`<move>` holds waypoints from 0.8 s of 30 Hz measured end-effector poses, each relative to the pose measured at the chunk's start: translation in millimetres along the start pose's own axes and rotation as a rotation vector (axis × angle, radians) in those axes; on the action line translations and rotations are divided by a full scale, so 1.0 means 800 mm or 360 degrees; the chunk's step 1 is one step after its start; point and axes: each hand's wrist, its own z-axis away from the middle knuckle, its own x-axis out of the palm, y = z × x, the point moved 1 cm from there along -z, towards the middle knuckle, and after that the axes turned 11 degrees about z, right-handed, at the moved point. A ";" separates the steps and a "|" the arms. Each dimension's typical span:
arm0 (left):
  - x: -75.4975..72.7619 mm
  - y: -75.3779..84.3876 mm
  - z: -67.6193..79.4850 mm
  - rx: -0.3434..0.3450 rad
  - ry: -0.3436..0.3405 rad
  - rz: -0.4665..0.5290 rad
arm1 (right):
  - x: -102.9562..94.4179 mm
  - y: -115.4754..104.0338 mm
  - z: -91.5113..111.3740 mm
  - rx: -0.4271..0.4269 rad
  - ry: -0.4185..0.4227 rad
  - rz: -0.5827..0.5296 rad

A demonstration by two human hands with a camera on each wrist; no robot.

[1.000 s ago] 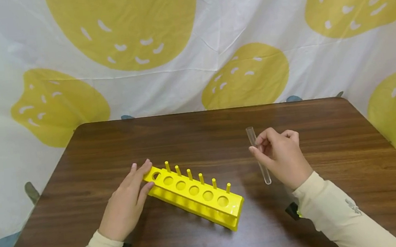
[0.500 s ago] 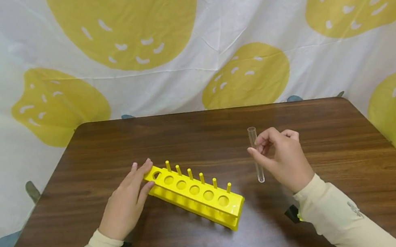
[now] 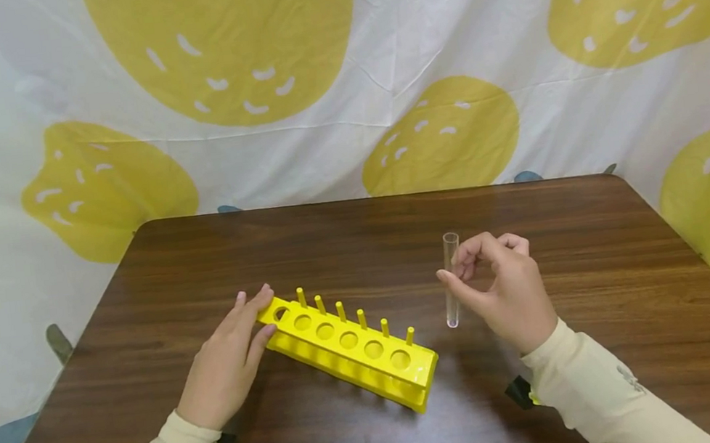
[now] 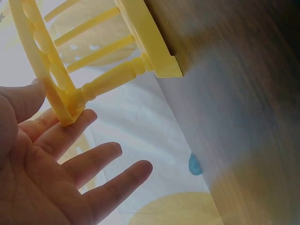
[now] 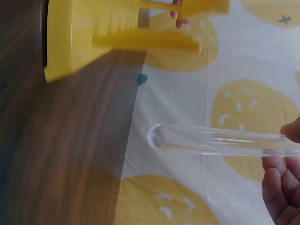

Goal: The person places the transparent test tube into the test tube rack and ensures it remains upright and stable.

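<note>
A yellow test tube rack (image 3: 337,336) stands slanted on the table, its row of round holes and upright pegs in sight. My left hand (image 3: 222,368) holds the rack's left end. Thumb and index finger pinch the top plate in the left wrist view, while the other fingers (image 4: 117,187) extend away. Right of the rack, my right hand (image 3: 509,295) pinches a clear glass test tube (image 3: 453,307) between thumb and fingers. The tube is nearly upright above the table, mouth up and rounded bottom down, apart from the rack. Its rounded end (image 5: 157,137) shows in the right wrist view.
The dark wooden table (image 3: 357,243) has rounded far corners. Behind it hangs a white cloth (image 3: 296,162) printed with yellow lemons. Black wrist devices (image 3: 519,393) sit below both sleeves.
My right hand has shifted slightly left toward the rack. The test tube has turned from a tilt to nearly upright. My left hand and the rack stay put.
</note>
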 end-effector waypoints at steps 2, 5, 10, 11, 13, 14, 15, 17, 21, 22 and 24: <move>0.000 -0.001 0.000 0.0008 0.0008 -0.0001 | 0.002 -0.004 0.001 -0.0007 0.0021 -0.0034; 0.000 -0.001 0.000 0.0012 0.0008 0.0005 | 0.004 -0.012 0.002 -0.0034 0.0059 -0.0084; 0.002 -0.001 -0.001 0.0009 -0.0002 0.0019 | 0.005 -0.020 0.001 -0.0097 0.0115 -0.0144; 0.002 -0.001 -0.001 0.0006 -0.0003 0.0019 | 0.005 -0.020 0.001 -0.0102 0.0124 -0.0154; 0.001 -0.001 -0.001 0.0004 -0.0007 0.0019 | 0.005 -0.021 0.000 -0.0094 0.0135 -0.0168; 0.001 -0.001 -0.001 0.0002 -0.0007 0.0018 | 0.005 -0.021 0.000 -0.0087 0.0140 -0.0174; 0.001 -0.001 -0.001 0.0003 -0.0007 0.0018 | 0.005 -0.022 0.000 -0.0082 0.0152 -0.0181; 0.000 0.000 0.000 0.0002 -0.0004 0.0017 | 0.005 -0.022 -0.001 -0.0072 0.0167 -0.0192; 0.000 0.000 0.000 0.0007 -0.0003 0.0016 | 0.005 -0.023 -0.001 -0.0059 0.0191 -0.0214; 0.000 0.000 0.000 0.0006 -0.0003 0.0015 | 0.005 -0.024 -0.002 -0.0057 0.0194 -0.0221; 0.000 0.001 0.000 0.0006 -0.0004 0.0016 | 0.005 -0.024 -0.002 -0.0052 0.0203 -0.0238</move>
